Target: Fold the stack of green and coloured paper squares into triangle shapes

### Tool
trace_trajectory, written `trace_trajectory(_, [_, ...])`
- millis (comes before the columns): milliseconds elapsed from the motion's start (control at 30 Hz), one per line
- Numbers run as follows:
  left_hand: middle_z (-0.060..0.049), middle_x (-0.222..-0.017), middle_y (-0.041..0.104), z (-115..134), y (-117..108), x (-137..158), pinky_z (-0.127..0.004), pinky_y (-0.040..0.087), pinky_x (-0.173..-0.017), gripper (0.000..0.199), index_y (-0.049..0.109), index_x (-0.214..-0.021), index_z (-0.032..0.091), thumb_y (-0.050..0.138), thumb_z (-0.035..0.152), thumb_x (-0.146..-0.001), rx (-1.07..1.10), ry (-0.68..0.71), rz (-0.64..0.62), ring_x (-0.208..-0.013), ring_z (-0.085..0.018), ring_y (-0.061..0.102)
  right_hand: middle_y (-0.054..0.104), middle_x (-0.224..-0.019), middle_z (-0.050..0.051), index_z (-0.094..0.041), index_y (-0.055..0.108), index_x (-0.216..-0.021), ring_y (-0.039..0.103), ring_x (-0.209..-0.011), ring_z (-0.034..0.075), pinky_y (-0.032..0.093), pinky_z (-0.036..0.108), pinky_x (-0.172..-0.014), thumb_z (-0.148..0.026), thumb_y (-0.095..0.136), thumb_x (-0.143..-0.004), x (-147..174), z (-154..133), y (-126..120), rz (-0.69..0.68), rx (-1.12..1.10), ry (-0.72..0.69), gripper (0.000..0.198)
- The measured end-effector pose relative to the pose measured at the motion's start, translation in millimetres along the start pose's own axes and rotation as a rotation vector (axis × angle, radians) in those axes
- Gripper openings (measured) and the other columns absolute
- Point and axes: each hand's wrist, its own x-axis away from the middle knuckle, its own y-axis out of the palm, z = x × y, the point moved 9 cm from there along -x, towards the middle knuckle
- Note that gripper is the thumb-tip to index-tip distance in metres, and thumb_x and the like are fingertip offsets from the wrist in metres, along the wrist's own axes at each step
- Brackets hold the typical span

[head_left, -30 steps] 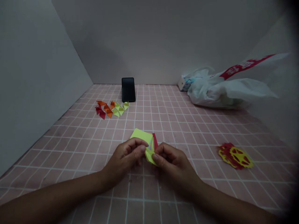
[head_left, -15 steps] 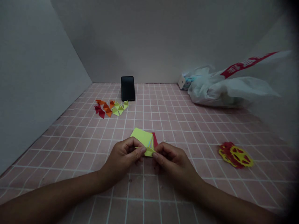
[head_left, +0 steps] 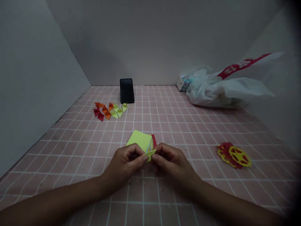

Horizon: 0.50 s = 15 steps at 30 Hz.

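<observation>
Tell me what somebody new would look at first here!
Probably the yellow-green paper pinched by the left hand and right hand, low in the middle, by a stack of sheets. Next might come the red, orange and yellow folded shapes, farther back on the left near the phone. The white bag, back on the right, stands out too.

Small papercraft spot; home or office, can't tell. Pink, white-gridded desk (head_left: 174, 119) boxed in by plain grey panels (head_left: 145, 47). Craft signs: small folded yellow-green paper (head_left: 150, 154), flat square yellow-green paper sheet (head_left: 139, 139), little folded red, orange and yellow-green paper pieces (head_left: 107, 113).
</observation>
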Motion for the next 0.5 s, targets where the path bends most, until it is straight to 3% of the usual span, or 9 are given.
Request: trace_trajectory(500, [0.003, -0.059, 0.052, -2, 18, 2, -0.021, 0.036, -0.050, 0.022, 0.058, -0.073, 0.016, 0.054, 0.033, -0.086, -0.048, -0.057, -0.174, -0.052, -0.009, 0.047, 0.053, -0.062, -0.001, -0.017, 0.056, -0.068, 0.048, -0.057, 0.011, 0.038, 0.024, -0.054, -0.030, 0.055, -0.087, 2, -12, -1, 0.020, 0.147, -0.051, 0.024])
